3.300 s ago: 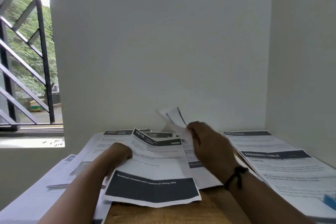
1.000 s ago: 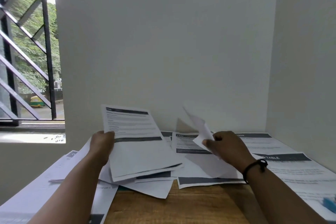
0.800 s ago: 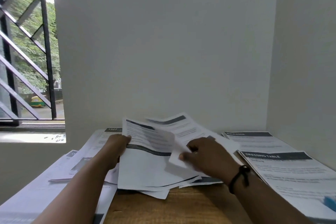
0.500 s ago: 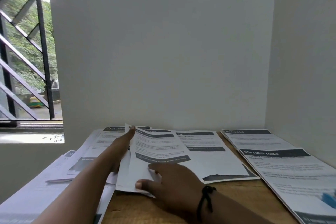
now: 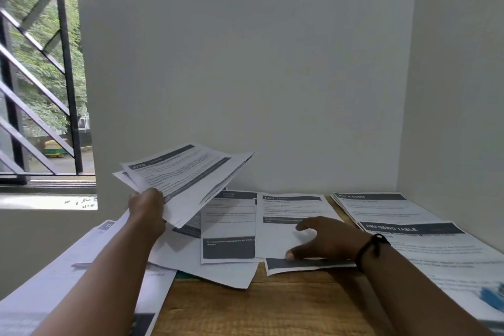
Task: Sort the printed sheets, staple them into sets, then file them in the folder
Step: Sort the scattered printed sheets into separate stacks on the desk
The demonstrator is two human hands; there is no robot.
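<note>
Down low in the frame, loose printed sheets (image 5: 229,229) cover the wooden table (image 5: 261,308), while the left hand (image 5: 147,210) grips a lifted bunch of sheets (image 5: 185,174) and the right hand (image 5: 327,237) lies flat, fingers spread, on one sheet (image 5: 278,237).

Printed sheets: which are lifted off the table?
Only the sheaf headed 3779, gripped by the left hand; the rest lie flat on the table.

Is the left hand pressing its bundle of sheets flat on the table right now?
No, the left hand grips a bundle of printed sheets lifted clear above the wooden table.
</note>
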